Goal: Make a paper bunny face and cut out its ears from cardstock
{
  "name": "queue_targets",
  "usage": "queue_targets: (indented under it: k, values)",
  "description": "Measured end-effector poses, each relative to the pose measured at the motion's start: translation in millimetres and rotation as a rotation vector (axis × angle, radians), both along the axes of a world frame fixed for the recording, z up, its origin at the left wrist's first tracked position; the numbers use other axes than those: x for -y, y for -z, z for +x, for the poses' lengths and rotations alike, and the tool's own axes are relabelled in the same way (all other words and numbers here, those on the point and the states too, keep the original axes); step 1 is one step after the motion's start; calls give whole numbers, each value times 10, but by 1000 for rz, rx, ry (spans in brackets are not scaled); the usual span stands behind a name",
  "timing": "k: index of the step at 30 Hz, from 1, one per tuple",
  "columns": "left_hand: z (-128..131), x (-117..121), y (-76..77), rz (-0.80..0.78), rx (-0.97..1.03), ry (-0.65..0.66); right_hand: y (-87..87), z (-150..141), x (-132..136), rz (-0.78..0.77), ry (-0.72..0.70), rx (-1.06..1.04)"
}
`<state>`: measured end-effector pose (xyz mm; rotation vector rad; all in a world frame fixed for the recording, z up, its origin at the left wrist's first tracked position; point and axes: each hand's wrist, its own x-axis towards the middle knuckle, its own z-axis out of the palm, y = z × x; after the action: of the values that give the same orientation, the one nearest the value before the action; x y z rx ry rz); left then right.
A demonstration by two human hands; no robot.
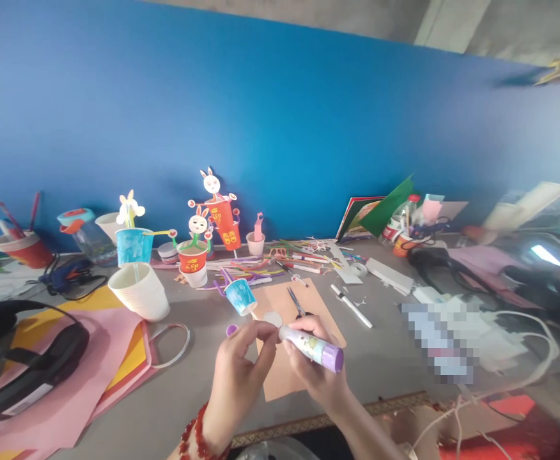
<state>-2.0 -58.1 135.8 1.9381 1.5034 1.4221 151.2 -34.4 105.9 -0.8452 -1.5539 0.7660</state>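
My right hand (316,367) is closed around a white glue stick with a purple end (314,348), its tip pointing left. My left hand (241,367) pinches a small pale round paper piece (273,318) at the glue stick's tip, and a purple cap (231,329) shows by its fingers. Both hands hover over a brown card sheet (280,377) on the grey table. A small blue paper cup with purple strips (240,296) lies tilted just beyond my left hand. Scissors (297,303) rest on the brown card behind my right hand.
Decorated paper cups with rabbit figures (210,223) stand at the back by the blue wall. A stack of white cups (139,291) lies left on pink and yellow paper (83,377). A black glue gun (25,377), markers (351,306), coloured sticks and white cables (524,358) crowd the table.
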Motion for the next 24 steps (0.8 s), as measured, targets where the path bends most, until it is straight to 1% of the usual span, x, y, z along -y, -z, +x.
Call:
queue_targets:
  k: [6, 9, 13, 17, 22, 24]
  values:
    - [12, -14, 2, 20, 8, 24, -38, 14, -2, 56, -2, 6]
    - [13, -32, 4, 9, 10, 11, -19, 18, -4, 62, -19, -1]
    - [-6, -36, 26, -16, 14, 28, 13, 17, -43, 66, -14, -8]
    - [-22, -36, 36, -56, 15, 36, 48, 17, -82, 35, -16, -20]
    - [-25, -71, 31, -53, -3, -25, 40, 27, -64, 23, 20, -16]
    - [-22, -77, 39, -46, -11, -27, 18, 26, -49, 32, 11, 3]
